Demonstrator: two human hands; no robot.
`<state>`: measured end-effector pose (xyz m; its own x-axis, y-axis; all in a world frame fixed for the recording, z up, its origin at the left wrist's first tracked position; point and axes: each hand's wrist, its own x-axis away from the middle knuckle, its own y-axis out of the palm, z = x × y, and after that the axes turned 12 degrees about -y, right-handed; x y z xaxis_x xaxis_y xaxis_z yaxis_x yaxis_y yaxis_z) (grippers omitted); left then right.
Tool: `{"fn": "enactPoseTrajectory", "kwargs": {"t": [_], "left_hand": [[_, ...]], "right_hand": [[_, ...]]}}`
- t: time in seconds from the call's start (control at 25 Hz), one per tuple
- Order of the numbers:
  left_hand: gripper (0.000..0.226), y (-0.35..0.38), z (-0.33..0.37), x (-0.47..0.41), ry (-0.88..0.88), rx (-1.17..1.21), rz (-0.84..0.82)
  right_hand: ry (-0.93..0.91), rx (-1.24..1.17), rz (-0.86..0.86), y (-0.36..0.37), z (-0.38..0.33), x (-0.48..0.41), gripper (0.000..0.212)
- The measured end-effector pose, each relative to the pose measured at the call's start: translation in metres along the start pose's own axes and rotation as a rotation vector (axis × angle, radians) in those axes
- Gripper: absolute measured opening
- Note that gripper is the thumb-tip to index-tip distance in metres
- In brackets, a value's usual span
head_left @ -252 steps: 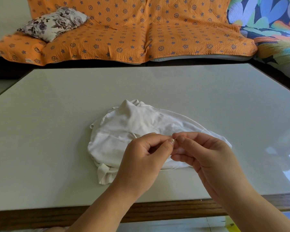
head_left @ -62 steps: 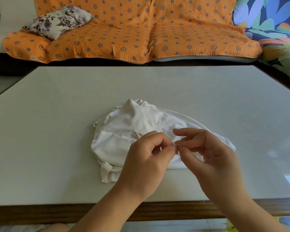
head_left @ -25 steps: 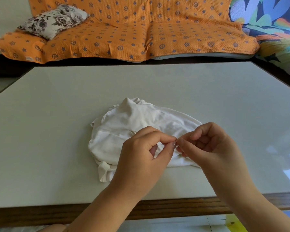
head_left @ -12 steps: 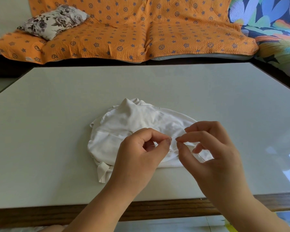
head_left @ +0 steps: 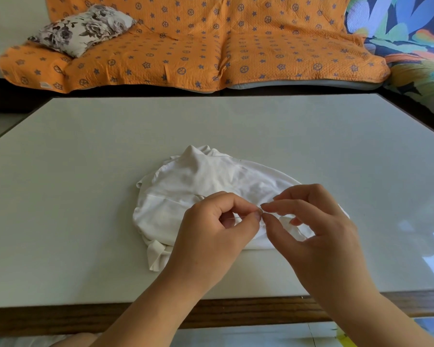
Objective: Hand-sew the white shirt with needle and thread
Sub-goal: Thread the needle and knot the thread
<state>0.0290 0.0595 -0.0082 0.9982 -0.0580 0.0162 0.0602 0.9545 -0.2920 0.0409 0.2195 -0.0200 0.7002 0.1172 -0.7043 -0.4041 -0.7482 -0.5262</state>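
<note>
The white shirt lies crumpled in a mound on the pale table, near its front edge. Both my hands hover just over the shirt's near right part. My left hand pinches a thin needle between thumb and forefinger; only a fine sliver of it shows inside the curl of the fingers. My right hand has thumb and forefinger pinched together right against the left fingertips, its other fingers loosely raised. The thread there is too fine to make out.
The table's wooden front edge runs just below my wrists. Behind the table stands a sofa under an orange patterned cover with a floral cushion on its left. A colourful leaf-print fabric sits at the far right.
My right hand uncurled its outer fingers over the last second and its pinched fingertips stay against the left fingertips. The shirt and my left hand have barely moved.
</note>
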Motion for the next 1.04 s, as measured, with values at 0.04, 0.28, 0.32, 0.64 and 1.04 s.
{"fn": "enactPoseTrajectory", "kwargs": {"t": [0.04, 0.28, 0.32, 0.64, 1.04], "left_hand": [[0.012, 0.000, 0.000, 0.000, 0.011, -0.016, 0.000], [0.008, 0.001, 0.000, 0.000, 0.091, -0.102, 0.011], [0.007, 0.001, -0.001, 0.000, 0.084, -0.106, 0.010], [0.013, 0.001, 0.001, -0.002, -0.096, 0.029, -0.080], [0.011, -0.001, 0.004, -0.002, -0.199, 0.126, -0.114]], "right_hand": [[-0.008, 0.008, -0.001, 0.000, 0.000, 0.000, 0.012], [-0.096, 0.095, 0.010, 0.001, 0.001, 0.000, 0.006], [-0.100, 0.102, 0.012, 0.001, 0.001, 0.000, 0.005], [0.035, -0.017, 0.027, 0.000, -0.002, -0.002, 0.007], [0.372, -0.323, -0.025, -0.006, -0.010, -0.008, 0.024]]}}
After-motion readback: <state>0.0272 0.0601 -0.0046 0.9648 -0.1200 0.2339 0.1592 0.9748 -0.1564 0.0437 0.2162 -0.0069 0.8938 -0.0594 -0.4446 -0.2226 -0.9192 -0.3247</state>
